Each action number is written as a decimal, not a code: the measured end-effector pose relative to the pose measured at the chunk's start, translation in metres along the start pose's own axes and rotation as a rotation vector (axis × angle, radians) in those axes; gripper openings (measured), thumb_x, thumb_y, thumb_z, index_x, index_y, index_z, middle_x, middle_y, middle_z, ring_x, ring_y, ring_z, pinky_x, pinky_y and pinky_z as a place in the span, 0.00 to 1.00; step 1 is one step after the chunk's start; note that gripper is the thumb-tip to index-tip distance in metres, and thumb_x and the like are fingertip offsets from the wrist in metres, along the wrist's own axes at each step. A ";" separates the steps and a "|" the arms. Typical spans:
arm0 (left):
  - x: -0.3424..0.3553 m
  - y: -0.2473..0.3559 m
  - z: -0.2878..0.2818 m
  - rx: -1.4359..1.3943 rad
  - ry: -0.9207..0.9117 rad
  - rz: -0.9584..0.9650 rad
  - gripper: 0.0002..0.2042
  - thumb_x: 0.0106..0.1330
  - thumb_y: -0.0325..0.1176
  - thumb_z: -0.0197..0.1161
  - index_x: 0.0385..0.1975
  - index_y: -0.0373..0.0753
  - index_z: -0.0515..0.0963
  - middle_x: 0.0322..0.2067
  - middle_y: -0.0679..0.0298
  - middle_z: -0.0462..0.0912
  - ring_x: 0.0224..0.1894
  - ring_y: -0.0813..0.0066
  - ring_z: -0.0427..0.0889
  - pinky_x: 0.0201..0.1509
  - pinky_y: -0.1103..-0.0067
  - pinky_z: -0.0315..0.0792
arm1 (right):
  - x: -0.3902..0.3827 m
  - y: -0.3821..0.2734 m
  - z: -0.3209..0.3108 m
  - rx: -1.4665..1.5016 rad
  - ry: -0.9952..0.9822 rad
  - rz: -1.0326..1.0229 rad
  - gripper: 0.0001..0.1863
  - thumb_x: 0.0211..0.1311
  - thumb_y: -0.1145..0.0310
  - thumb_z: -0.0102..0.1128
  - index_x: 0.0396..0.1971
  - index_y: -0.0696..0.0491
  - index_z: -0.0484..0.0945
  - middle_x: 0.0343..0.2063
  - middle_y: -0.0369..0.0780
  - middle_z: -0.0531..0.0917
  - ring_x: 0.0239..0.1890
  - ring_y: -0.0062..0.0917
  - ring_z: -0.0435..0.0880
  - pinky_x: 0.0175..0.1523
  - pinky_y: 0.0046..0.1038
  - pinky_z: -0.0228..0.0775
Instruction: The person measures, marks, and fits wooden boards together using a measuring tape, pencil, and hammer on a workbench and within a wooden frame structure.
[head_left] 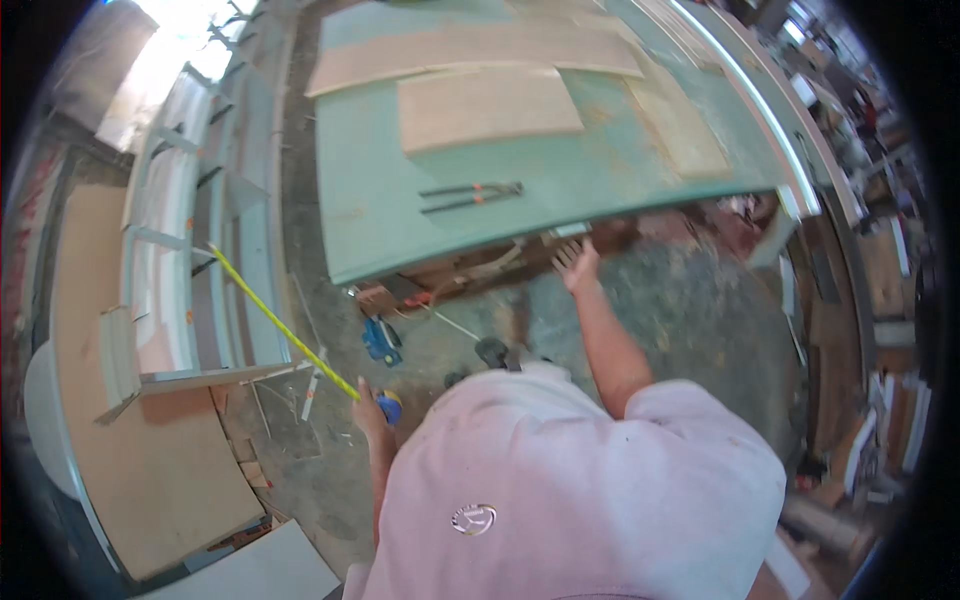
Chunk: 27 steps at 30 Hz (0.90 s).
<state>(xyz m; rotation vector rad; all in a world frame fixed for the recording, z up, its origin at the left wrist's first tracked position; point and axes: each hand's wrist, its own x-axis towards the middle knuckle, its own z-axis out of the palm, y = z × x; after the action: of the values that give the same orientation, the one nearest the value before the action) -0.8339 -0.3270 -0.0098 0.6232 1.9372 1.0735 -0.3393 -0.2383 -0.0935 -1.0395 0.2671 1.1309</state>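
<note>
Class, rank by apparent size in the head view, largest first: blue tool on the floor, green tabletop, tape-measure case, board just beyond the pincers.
1. Green tabletop
2. Board
3. Blue tool
4. Tape-measure case

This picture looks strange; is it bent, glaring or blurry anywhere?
In the head view, all three: the long shiny strip bows and the corners go black; glare whites out the upper left; everything looks soft, so markings on the yellow tape measure cannot be read.
</note>
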 end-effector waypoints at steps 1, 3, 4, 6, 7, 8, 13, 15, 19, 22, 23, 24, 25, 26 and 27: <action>0.002 -0.017 -0.020 0.201 0.033 0.070 0.25 0.69 0.53 0.58 0.22 0.34 0.76 0.20 0.64 0.74 0.23 0.73 0.73 0.29 0.72 0.69 | 0.000 0.000 0.010 0.009 -0.008 -0.026 0.39 0.71 0.42 0.43 0.70 0.55 0.54 0.72 0.46 0.54 0.74 0.43 0.52 0.74 0.49 0.46; 0.008 -0.084 -0.072 0.455 0.182 0.064 0.27 0.68 0.54 0.58 0.26 0.28 0.79 0.20 0.56 0.77 0.24 0.66 0.74 0.31 0.66 0.69 | 0.011 0.011 0.042 0.066 -0.055 0.033 0.29 0.68 0.45 0.42 0.64 0.43 0.66 0.62 0.39 0.68 0.62 0.37 0.68 0.68 0.48 0.59; -0.010 -0.074 -0.057 0.540 0.145 0.010 0.28 0.68 0.54 0.57 0.30 0.26 0.80 0.24 0.50 0.81 0.27 0.60 0.79 0.34 0.63 0.72 | 0.033 0.003 0.030 0.109 -0.052 0.017 0.25 0.66 0.45 0.44 0.58 0.41 0.70 0.56 0.36 0.72 0.56 0.33 0.71 0.61 0.47 0.66; 0.001 -0.157 -0.100 0.939 0.161 0.058 0.29 0.65 0.56 0.58 0.36 0.26 0.82 0.31 0.43 0.84 0.36 0.50 0.85 0.41 0.60 0.75 | 0.050 0.005 0.034 0.152 -0.024 0.053 0.28 0.66 0.40 0.43 0.58 0.39 0.70 0.57 0.32 0.73 0.56 0.29 0.72 0.58 0.46 0.65; -0.001 -0.178 -0.095 0.945 0.238 -0.061 0.31 0.66 0.58 0.55 0.36 0.26 0.82 0.32 0.41 0.84 0.38 0.45 0.85 0.42 0.58 0.75 | 0.055 0.000 0.026 0.162 0.047 0.016 0.28 0.66 0.39 0.43 0.59 0.40 0.70 0.58 0.33 0.73 0.56 0.30 0.73 0.60 0.46 0.65; -0.016 -0.188 -0.098 0.826 0.146 -0.141 0.33 0.67 0.59 0.53 0.35 0.25 0.82 0.33 0.40 0.84 0.39 0.43 0.84 0.43 0.58 0.75 | 0.054 -0.003 0.020 0.153 0.125 -0.012 0.29 0.66 0.38 0.43 0.59 0.40 0.70 0.59 0.34 0.72 0.55 0.32 0.74 0.61 0.45 0.64; -0.069 -0.209 -0.094 0.633 -0.005 -0.492 0.35 0.68 0.61 0.49 0.35 0.25 0.82 0.33 0.38 0.83 0.40 0.40 0.84 0.44 0.57 0.75 | 0.031 -0.013 0.007 0.189 0.215 0.163 0.34 0.66 0.37 0.46 0.63 0.44 0.67 0.57 0.40 0.74 0.56 0.38 0.76 0.64 0.36 0.65; -0.067 -0.214 -0.088 0.644 0.006 -0.518 0.36 0.69 0.62 0.48 0.35 0.25 0.82 0.33 0.38 0.83 0.40 0.40 0.84 0.44 0.57 0.75 | 0.043 -0.014 -0.020 -0.319 0.178 0.161 0.33 0.64 0.38 0.49 0.61 0.47 0.68 0.56 0.42 0.76 0.55 0.38 0.77 0.62 0.37 0.67; -0.077 -0.235 -0.097 0.629 0.064 -0.556 0.37 0.69 0.62 0.47 0.34 0.25 0.82 0.33 0.37 0.83 0.41 0.40 0.84 0.43 0.57 0.75 | 0.062 0.006 -0.064 -2.325 -0.095 0.134 0.31 0.57 0.46 0.60 0.51 0.57 0.75 0.48 0.46 0.83 0.52 0.38 0.82 0.56 0.37 0.76; -0.091 -0.270 -0.114 0.585 0.147 -0.583 0.37 0.69 0.63 0.46 0.34 0.25 0.82 0.33 0.37 0.83 0.41 0.40 0.84 0.43 0.57 0.75 | 0.074 0.053 -0.106 -2.859 -0.828 -0.314 0.20 0.52 0.59 0.63 0.45 0.49 0.80 0.42 0.46 0.85 0.46 0.40 0.85 0.52 0.42 0.76; -0.087 -0.271 -0.121 0.593 0.176 -0.573 0.38 0.69 0.63 0.46 0.34 0.25 0.82 0.33 0.37 0.83 0.41 0.39 0.84 0.43 0.57 0.75 | 0.072 0.074 -0.105 -2.875 -0.991 -0.200 0.20 0.46 0.56 0.66 0.40 0.49 0.82 0.35 0.46 0.87 0.41 0.41 0.86 0.49 0.43 0.77; -0.083 -0.266 -0.132 0.599 0.217 -0.564 0.38 0.69 0.63 0.45 0.34 0.25 0.82 0.33 0.37 0.83 0.41 0.39 0.84 0.43 0.57 0.75 | 0.056 0.102 -0.093 -2.883 -1.127 -0.237 0.19 0.46 0.57 0.65 0.40 0.47 0.82 0.36 0.46 0.86 0.42 0.42 0.85 0.50 0.44 0.76; -0.072 -0.251 -0.141 0.622 0.231 -0.528 0.38 0.69 0.64 0.44 0.34 0.25 0.82 0.34 0.36 0.83 0.41 0.39 0.83 0.44 0.57 0.74 | 0.040 0.131 -0.081 -2.883 -1.250 -0.282 0.19 0.45 0.58 0.65 0.40 0.45 0.83 0.37 0.46 0.86 0.44 0.43 0.85 0.51 0.45 0.75; -0.060 -0.230 -0.144 0.633 0.232 -0.491 0.39 0.69 0.64 0.43 0.34 0.25 0.82 0.35 0.36 0.83 0.42 0.38 0.83 0.44 0.57 0.74 | 0.034 0.155 -0.074 -2.847 -1.323 -0.255 0.18 0.46 0.59 0.65 0.40 0.45 0.83 0.38 0.45 0.86 0.45 0.43 0.84 0.50 0.44 0.75; -0.047 -0.221 -0.153 0.601 0.235 -0.512 0.38 0.70 0.64 0.42 0.35 0.25 0.82 0.35 0.36 0.82 0.43 0.38 0.82 0.46 0.56 0.74 | 0.030 0.180 -0.066 -2.805 -1.395 -0.229 0.17 0.47 0.60 0.64 0.39 0.45 0.83 0.38 0.44 0.86 0.45 0.43 0.84 0.50 0.44 0.76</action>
<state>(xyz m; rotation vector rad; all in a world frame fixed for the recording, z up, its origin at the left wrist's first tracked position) -0.9433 -0.5445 -0.1328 0.2785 2.4629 0.2436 -0.4570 -0.2645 -0.2459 1.0934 2.1084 -0.6913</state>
